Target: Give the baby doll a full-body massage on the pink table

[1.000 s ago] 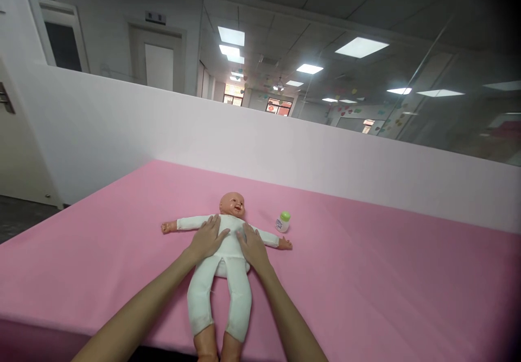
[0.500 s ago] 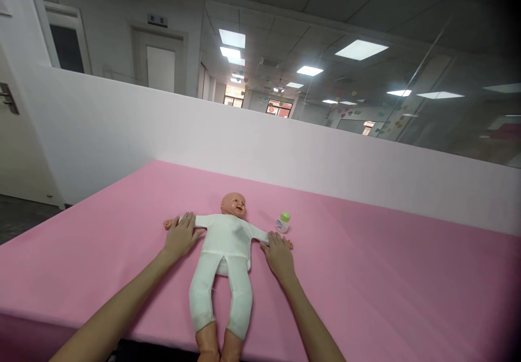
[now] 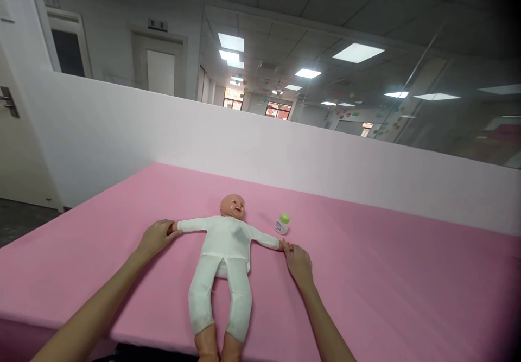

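Observation:
A baby doll (image 3: 227, 242) in a white top and trousers lies on its back, head away from me, arms stretched out sideways. My left hand (image 3: 157, 236) is closed around the doll's hand at the end of the left-hand sleeve. At the other sleeve's end, my right hand (image 3: 299, 261) grips the doll's other hand between thumb and fingers. Just beyond that arm stands a small clear bottle (image 3: 282, 224) with a green cap and a printed label.
The doll lies on a pink-covered table (image 3: 366, 275). A low white wall (image 3: 252, 139) with glass above runs along the far side. A door (image 3: 20, 150) with a handle stands at the left.
Both my hands have slid outward from the doll's forearms to its hands. My fingers were lying flat on the sleeves and are now closed on the doll's hands.

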Demonstrator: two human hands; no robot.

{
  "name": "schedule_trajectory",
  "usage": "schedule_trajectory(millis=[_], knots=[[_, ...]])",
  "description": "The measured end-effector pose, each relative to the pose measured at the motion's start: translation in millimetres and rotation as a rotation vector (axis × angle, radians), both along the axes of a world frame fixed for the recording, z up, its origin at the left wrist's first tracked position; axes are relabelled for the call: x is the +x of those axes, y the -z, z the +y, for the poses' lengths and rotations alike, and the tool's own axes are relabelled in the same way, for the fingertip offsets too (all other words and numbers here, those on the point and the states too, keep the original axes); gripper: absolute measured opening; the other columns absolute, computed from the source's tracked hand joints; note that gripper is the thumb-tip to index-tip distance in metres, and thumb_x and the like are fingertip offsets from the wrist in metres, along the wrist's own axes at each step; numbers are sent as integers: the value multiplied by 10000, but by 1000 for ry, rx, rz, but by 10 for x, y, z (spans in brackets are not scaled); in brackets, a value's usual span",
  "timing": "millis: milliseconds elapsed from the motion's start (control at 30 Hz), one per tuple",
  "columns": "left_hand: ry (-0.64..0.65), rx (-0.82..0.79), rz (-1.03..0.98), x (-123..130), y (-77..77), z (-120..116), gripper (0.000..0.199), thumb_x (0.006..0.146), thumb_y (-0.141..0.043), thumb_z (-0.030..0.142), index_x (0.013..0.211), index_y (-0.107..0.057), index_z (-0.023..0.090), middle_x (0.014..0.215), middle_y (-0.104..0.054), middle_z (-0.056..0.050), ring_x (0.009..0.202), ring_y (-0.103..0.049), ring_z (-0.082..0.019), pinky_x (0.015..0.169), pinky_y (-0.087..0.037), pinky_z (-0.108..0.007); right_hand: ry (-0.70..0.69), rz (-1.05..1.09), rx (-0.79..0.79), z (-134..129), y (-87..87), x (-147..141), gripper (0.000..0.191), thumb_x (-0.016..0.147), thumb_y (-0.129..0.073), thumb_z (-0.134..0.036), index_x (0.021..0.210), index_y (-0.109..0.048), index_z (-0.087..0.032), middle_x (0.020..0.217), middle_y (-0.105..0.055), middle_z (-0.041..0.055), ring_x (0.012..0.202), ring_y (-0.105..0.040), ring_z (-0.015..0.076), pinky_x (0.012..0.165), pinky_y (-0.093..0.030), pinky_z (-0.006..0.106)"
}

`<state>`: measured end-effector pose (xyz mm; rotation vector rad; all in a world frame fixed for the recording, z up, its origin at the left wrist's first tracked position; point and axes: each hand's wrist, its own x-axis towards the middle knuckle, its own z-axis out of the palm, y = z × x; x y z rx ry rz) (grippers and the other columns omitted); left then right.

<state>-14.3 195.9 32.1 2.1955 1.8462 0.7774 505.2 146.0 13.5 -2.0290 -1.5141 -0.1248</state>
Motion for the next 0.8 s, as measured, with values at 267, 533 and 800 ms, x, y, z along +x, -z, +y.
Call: schedule_trajectory(millis=[267, 533, 800], knots=[[-28, -69, -292, 5, 17, 0, 410, 773, -715, 598, 909, -717, 211, 865, -728, -43, 775, -635, -235, 616, -361, -282, -141, 638, 122, 2, -54, -118, 555, 797, -633, -684, 1062, -619, -197, 1017, -766, 119, 931, -729, 286, 808, -549, 379], [-120, -78, -955, 19, 56, 75, 620, 630, -878, 568, 1074, -747, 155, 859, -738, -61, 748, -657, -226, 643, -488, -303, -172, 1182, 205, 17, -106, -294, 629, 619, -846, -674, 926, -512, -238, 604, -673, -16, 516, -615, 175, 484, -477, 273], [-228, -186, -1587, 228, 131, 211, 279, 714, -906, 208, 963, -792, 154, 1037, -767, -85, 846, -707, -156, 702, -553, -233, -162, 1265, 243, 93, -136, -427, 464, 628, -878, -598, 737, -686, -191, 567, -626, 9, 516, -566, 163, 458, -456, 284]])
